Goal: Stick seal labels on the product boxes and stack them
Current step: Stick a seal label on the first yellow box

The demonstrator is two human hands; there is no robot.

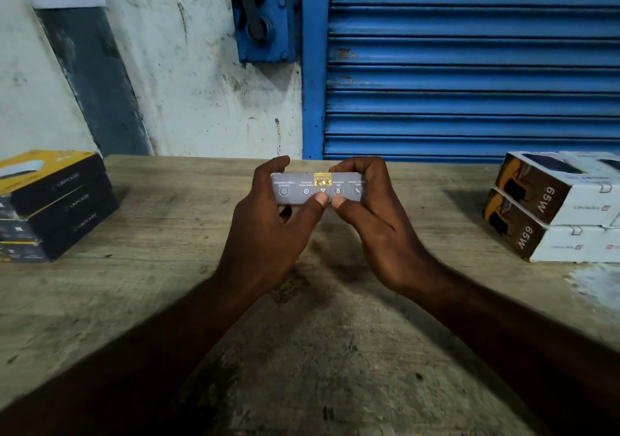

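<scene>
I hold a grey product box point(295, 189) above the middle of the wooden table, its long side with small icons turned toward me. A gold seal label point(322, 178) sits on the upper middle of that side. My left hand point(268, 231) grips the box's left end, fingers curled over the top and thumb pressing the front near the label. My right hand point(372, 224) grips the right end the same way, its thumb next to the left one.
A stack of three black and yellow boxes point(57, 207) stands at the table's left edge. Two stacked white and brown boxes marked 65W point(553, 211) stand at the right. The wooden table point(302, 351) ends at a wall and a blue shutter point(469, 66).
</scene>
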